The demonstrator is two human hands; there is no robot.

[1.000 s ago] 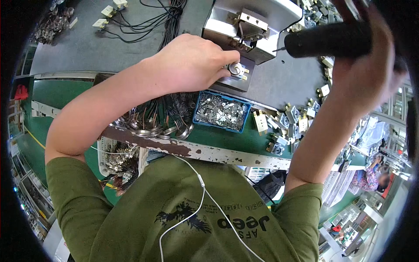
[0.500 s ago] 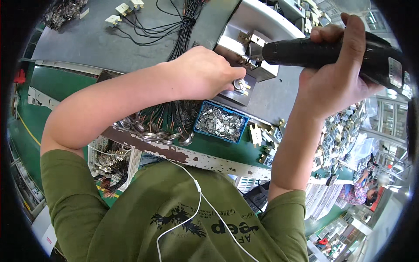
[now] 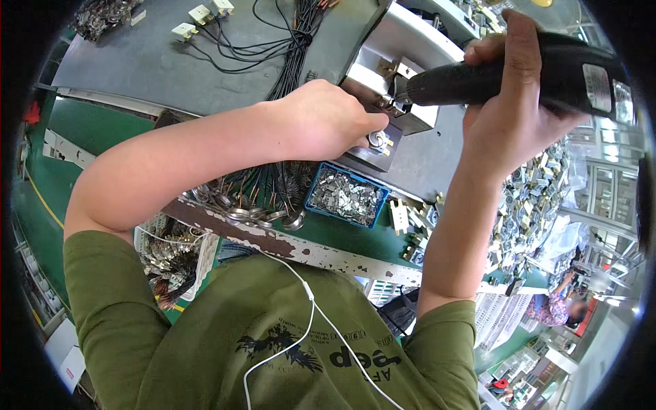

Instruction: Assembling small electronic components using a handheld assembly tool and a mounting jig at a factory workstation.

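Observation:
My left hand (image 3: pixel 324 123) reaches to the metal fixture's near end, thumb and fingers closed on a small round metal part (image 3: pixel 378 141) with pale tabs. Much of that part is hidden by the fingers. In my right hand (image 3: pixel 509 119) is a black electric screwdriver (image 3: pixel 454 85), held nearly level with its tapered nose pointing left. Its tip meets or nearly meets the clamp area of the steel fixture (image 3: pixel 418 117); I cannot tell whether it touches. Just below my left hand sits a blue tray (image 3: pixel 374 220) of small metal pieces.
A bundle of black cables (image 3: pixel 290 68) lies on the grey bench (image 3: pixel 150 75). Round metal parts with wires (image 3: pixel 239 213) lie along the front rail (image 3: pixel 307 251). Many assembled parts (image 3: pixel 529 212) are heaped at right. Another person (image 3: pixel 557 307) is far off at right.
The screwdriver and my right hand have moved left and slightly down, bringing the nose closer into the fixture. My left hand keeps its grip on the small part.

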